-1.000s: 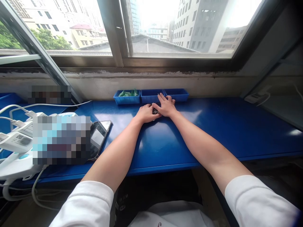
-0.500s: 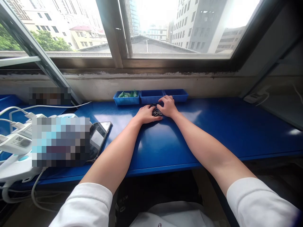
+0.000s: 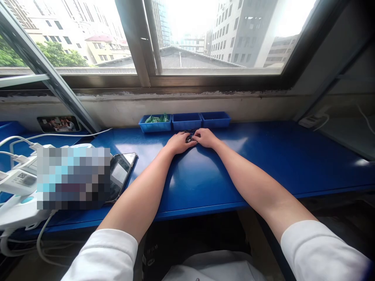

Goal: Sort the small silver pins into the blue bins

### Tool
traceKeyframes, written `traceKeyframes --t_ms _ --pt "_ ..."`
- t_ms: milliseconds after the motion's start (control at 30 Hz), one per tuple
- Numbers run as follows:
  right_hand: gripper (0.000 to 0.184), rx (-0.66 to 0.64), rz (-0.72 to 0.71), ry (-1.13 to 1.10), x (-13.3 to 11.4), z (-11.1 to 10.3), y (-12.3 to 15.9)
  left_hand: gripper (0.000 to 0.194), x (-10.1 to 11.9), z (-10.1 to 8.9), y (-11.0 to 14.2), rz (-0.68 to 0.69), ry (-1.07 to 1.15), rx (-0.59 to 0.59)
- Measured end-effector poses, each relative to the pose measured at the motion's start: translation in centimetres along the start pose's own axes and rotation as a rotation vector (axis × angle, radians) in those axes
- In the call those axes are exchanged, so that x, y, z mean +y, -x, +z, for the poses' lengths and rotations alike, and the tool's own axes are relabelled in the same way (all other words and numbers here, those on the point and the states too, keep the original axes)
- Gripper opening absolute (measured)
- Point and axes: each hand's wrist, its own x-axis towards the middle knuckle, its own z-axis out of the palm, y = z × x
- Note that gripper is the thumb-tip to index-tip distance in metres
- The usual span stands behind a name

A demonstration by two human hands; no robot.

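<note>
- The loose pile of small, dark, shiny pieces point(image 3: 189, 139) lies just on my side of the middle blue plastic bin point(image 3: 187, 125); I can't make out one long axis.
- My left hand point(image 3: 178, 143) cups its left edge, fingers half curled.
- My right hand point(image 3: 206, 138), equally near, bends its fingertips onto the right edge; whether either pinches a piece, I cannot tell.

Both hands point(image 3: 191, 141) touch small dark pieces point(image 3: 189, 138) near blue bins point(image 3: 186, 121).

Workbench by window point(image 3: 164, 43) — blue bins point(image 3: 186, 121), metal frame point(image 3: 52, 74)
</note>
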Motion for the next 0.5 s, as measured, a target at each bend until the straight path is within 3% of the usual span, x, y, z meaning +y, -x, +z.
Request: traceKeyframes --t_ms 333,500 --pt "0.025 -0.083 0.058 0.111 -0.06 0.34 -0.63 0.052 0.15 0.01 -0.02 0.058 -0.016 0.011" --pt "0.016 -0.049 0.009 -0.011 -0.11 0.02 -0.18 0.051 0.20 -0.04 -0.05 0.060 -0.009 0.013"
